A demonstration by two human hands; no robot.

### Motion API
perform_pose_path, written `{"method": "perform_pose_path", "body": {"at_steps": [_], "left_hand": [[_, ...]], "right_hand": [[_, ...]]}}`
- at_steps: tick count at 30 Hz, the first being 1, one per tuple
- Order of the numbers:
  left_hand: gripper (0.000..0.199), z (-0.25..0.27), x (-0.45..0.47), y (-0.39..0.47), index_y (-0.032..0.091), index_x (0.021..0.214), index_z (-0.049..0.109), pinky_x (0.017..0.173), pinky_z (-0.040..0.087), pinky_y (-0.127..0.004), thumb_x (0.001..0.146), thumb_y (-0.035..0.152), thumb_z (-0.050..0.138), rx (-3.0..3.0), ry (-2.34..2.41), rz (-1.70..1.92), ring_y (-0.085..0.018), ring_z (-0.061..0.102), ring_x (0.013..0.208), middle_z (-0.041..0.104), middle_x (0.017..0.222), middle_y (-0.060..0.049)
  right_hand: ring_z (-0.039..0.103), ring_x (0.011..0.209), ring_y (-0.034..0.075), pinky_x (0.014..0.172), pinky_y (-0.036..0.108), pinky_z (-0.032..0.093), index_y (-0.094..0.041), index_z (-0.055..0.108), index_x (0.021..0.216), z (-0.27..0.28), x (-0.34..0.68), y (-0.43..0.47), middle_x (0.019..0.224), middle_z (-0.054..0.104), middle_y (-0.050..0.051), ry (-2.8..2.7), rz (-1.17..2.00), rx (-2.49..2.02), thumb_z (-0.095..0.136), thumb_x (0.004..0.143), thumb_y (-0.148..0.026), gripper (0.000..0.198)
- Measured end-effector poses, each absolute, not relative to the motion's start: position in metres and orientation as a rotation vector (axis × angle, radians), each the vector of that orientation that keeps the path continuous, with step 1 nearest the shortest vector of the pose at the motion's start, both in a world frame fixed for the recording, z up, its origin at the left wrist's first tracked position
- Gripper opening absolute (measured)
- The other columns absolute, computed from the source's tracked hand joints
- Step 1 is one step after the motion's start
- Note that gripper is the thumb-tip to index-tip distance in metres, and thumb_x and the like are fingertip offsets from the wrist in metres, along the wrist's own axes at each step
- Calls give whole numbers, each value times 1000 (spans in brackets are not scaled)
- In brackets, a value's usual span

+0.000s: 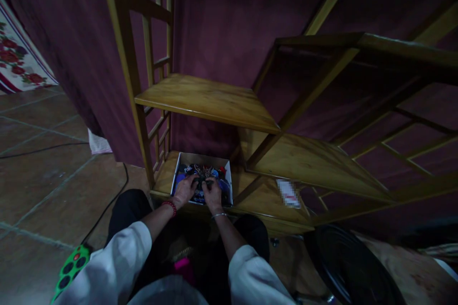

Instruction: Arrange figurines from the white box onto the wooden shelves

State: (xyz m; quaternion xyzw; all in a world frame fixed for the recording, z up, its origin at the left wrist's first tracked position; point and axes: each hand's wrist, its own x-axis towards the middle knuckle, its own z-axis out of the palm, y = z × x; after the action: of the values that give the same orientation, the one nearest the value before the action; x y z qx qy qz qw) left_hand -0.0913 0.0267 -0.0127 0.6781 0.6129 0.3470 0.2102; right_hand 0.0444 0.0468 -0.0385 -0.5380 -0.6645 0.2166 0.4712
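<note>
Dark item (201,181) lies between the left hand (184,189) and the right hand (213,194), both curled toward it, within the outline of the open box (205,158) on the lower shelf (165,176); whether either hand is clamped on it cannot be told. A loose grip could drop it among the crowded contents (216,173). Its pointing direction and long axis are indistinct; the box's long axis runs left to right.

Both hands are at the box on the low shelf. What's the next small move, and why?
I'd probably raise the left hand and right hand slightly: their fingertips sit close together over the box's dark, crowded contents, where I can't tell what, if anything, they grip.
</note>
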Motion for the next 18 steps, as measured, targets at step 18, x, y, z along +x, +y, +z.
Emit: {"method": "perform_pose_path", "body": {"at_steps": [18], "left_hand": [[28, -21, -94, 29, 16, 106, 59, 89, 46, -32, 80, 23, 50, 1823, 1829, 943, -19, 58, 98, 60, 107, -10]], "right_hand": [[47, 52, 11, 51, 22, 41, -18, 52, 64, -56, 51, 56, 55, 51, -5, -1472, 924, -1346, 52, 71, -52, 34]]}}
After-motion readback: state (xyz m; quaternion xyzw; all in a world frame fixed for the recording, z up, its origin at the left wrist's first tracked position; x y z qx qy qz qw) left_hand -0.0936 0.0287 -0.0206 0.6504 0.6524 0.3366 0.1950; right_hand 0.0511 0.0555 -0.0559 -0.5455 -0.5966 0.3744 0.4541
